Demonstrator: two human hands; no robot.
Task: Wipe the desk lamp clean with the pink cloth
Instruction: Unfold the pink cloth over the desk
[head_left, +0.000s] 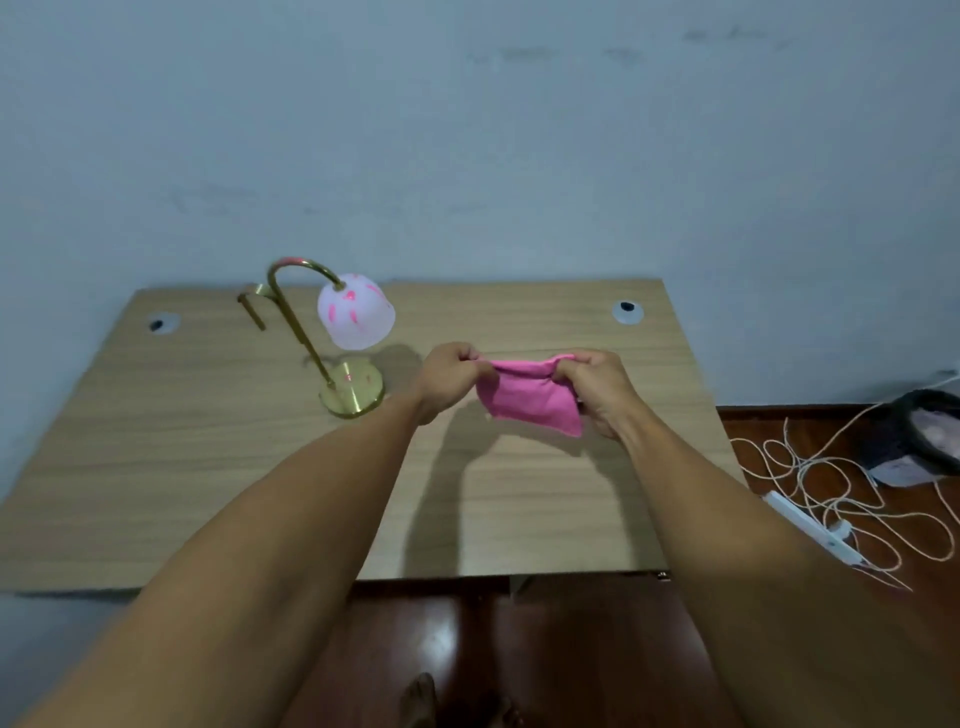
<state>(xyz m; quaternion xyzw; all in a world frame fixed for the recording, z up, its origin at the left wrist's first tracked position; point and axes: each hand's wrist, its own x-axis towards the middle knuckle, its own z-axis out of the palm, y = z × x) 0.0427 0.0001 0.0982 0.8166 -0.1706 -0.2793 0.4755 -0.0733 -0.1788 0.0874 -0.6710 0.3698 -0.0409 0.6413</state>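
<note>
A wooden desk (208, 467) is seen from above, set against a pale blue wall (467, 130). The pink cloth (524, 397) is held in the air above the middle of the desk, stretched between both hands. Its upper edge is gripped at the left end by the left hand (449, 376), whose fingers are curled closed around the fabric, and at the right end by the right hand (597, 387), likewise closed on the fabric. The remainder of the cloth hangs below the hands in a folded, roughly rectangular shape, and a shadow is cast on the desk beneath it.

The desk lamp (332, 332) stands on the desk to the left of the hands, apart from the cloth and untouched. It is composed of a round brass base (354, 389), a curved brass stem (291, 306) and a translucent white shade (356, 317) marked with pink streaks, the shade hanging downward from the stem's arch. Pink marks are also visible on the base and at the top of the arch.

Two round cable ports (627, 312) are set near the desk's rear corners. On the dark red floor (571, 649) to the right, a tangled pale cord (831, 488) and a white power strip (810, 527) are visible.
</note>
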